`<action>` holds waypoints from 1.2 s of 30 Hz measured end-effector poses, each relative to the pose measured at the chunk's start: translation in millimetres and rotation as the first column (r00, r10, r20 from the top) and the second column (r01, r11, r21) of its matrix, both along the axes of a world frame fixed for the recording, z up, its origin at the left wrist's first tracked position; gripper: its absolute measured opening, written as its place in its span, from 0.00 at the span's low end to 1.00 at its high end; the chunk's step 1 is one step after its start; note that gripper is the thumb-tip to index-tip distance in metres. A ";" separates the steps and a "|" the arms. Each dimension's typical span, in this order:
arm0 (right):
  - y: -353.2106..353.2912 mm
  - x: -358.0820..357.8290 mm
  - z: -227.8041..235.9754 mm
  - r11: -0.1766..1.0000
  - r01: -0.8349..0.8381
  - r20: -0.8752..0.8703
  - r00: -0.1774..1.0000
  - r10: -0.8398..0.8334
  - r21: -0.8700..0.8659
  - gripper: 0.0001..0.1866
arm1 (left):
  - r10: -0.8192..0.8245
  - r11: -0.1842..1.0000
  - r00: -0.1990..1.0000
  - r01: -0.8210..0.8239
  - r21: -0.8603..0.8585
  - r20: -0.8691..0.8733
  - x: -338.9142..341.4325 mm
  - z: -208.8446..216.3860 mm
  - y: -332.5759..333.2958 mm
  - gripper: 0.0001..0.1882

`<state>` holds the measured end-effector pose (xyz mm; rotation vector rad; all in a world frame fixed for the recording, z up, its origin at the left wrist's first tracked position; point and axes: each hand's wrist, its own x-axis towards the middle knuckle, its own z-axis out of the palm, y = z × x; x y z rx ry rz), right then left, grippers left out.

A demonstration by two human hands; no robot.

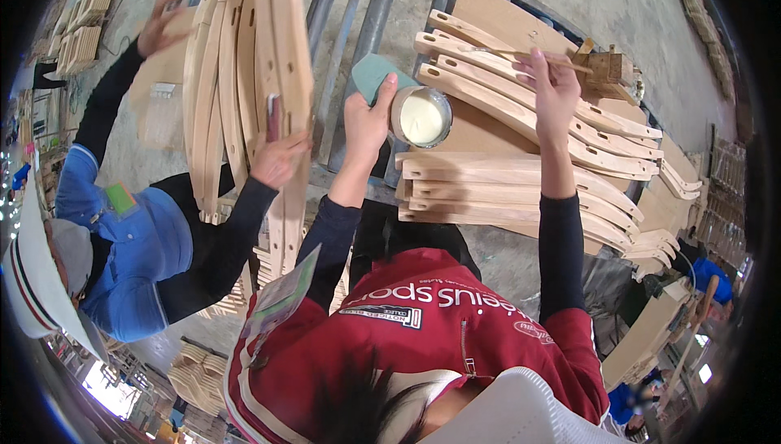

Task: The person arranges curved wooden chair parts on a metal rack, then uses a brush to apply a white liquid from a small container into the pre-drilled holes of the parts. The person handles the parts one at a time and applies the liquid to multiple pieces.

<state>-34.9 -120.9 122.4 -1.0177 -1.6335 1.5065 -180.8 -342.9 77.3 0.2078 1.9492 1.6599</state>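
My left hand is closed round a tin of thick cream-coloured liquid. A flat grey-green piece, its material unclear, sticks out between my thumb and the tin. My right hand pinches a thin wooden stick, held over a row of curved wooden slats with slots near their ends. The stick's left tip is close to the farthest slats; whether it touches them I cannot tell. Nearer to me lies a second stack of pale slats.
Metal rollers run under cardboard sheets. A small wooden block fixture stands at the far right. On the left, a co-worker in a blue shirt handles long wooden pieces, with a small reddish-brown tool by one hand.
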 end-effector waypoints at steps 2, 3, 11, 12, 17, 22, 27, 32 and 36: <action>7.6 -27.1 -21.8 0.999 -0.019 0.063 0.998 0.017 0.032 0.13 | 0.022 1.000 0.999 -0.022 0.010 0.023 -12.6 -5.3 -2.6 0.23; 9.4 -38.1 -30.3 0.997 -0.037 0.065 0.997 0.032 0.072 0.14 | 0.012 1.000 0.999 -0.013 0.012 0.037 -20.7 -13.5 -6.1 0.23; 6.7 -80.1 -66.1 0.994 -0.072 0.206 0.977 0.054 0.082 0.14 | -0.002 0.998 0.998 -0.002 0.064 0.069 -52.3 -24.3 -13.4 0.22; 6.5 -80.2 -68.7 0.995 -0.070 0.231 0.972 0.050 0.077 0.14 | -0.012 0.999 0.997 0.008 0.044 0.072 -54.2 -27.7 -14.9 0.22; 6.7 -80.4 -71.8 0.997 -0.048 0.214 0.976 0.034 0.060 0.13 | -0.028 0.997 0.993 0.020 0.071 0.111 -61.6 -34.4 -16.0 0.22; 9.5 -76.6 -63.2 0.992 -0.059 0.243 0.970 0.030 0.112 0.13 | -0.030 0.997 0.993 0.022 0.069 0.113 -65.5 -36.8 -16.6 0.22; 8.5 -75.6 -56.5 0.975 -0.102 0.345 0.938 0.029 0.197 0.12 | -0.037 0.999 0.995 0.038 -0.007 0.096 -69.2 -32.2 -20.0 0.22; 2.7 -84.4 -46.6 0.952 -0.132 0.340 0.940 0.032 0.276 0.12 | -0.035 0.999 0.995 0.034 0.006 0.098 -71.9 -27.4 -20.1 0.22; -1.3 -91.0 -42.0 0.940 -0.176 0.405 0.913 0.045 0.292 0.11 | -0.021 1.000 0.994 0.019 0.021 0.104 -72.8 -23.8 -20.1 0.22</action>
